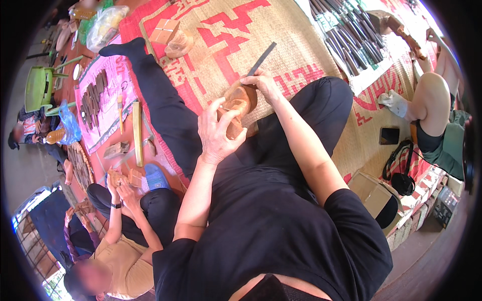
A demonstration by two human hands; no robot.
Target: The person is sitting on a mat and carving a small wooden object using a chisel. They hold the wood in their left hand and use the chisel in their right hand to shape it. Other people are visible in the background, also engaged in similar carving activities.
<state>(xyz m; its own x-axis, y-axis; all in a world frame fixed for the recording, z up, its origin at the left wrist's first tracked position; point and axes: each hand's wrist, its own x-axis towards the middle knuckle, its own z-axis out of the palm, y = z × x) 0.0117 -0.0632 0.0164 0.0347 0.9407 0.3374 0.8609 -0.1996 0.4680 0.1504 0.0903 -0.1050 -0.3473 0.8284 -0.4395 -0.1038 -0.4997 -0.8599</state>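
A carved piece of brown wood point(242, 103) with rounded, hollowed shapes rests in my lap, between my legs. My left hand point(218, 131) grips its near end, fingers curled over the top and thumb on the side. In my right hand point(265, 84) is a long, flat, dark file-like tool point(263, 57), pinched between thumb and fingers. One end of the tool points up and away to the right; the other, hidden behind the hand, is close to the far end of the wood. Whether it touches the wood I cannot tell.
Several dark-handled tools point(346, 37) lie in rows at the far right, others point(94, 100) on a pink cloth at left. A square wooden block point(164, 31) and a carved piece point(179, 44) sit on the mat point(301, 42). A seated co-worker point(128, 251) holds wood at lower left.
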